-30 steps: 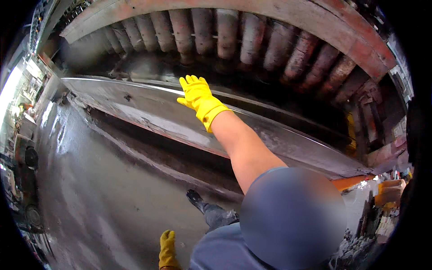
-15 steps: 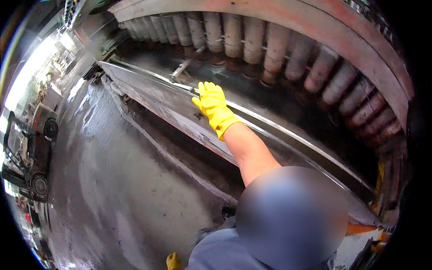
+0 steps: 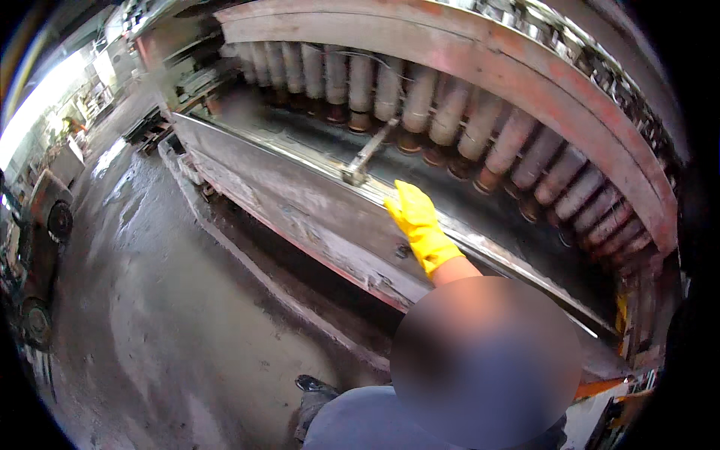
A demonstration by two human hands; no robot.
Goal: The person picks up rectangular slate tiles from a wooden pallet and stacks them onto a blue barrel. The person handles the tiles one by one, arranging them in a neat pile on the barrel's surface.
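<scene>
My right hand (image 3: 421,229), in a yellow rubber glove, reaches over a long metal rail (image 3: 300,159) on the upper edge of a grey machine panel (image 3: 255,176). Its fingers point away from me, with the thumb apart on the left; I see nothing held. Whether the fingertips press on the rail I cannot tell. Just left of the glove, a metal bracket (image 3: 367,159) sticks out from the rail across the dark bed (image 3: 300,120). A round blur hides most of my right forearm. My left hand is outside the picture.
A row of thick cylinders (image 3: 416,105) hangs beneath a reddish curved-looking beam (image 3: 450,34) behind the rail. Wet grey floor (image 3: 210,300) spreads to the left, with a vehicle (image 3: 56,217) at its far side. My dark shoe (image 3: 313,384) is near the lower edge.
The view has shifted, so the machine and bracket appear farther right and lower. Less of my right forearm shows, and its fingers are closer together. My left glove has gone out of view.
</scene>
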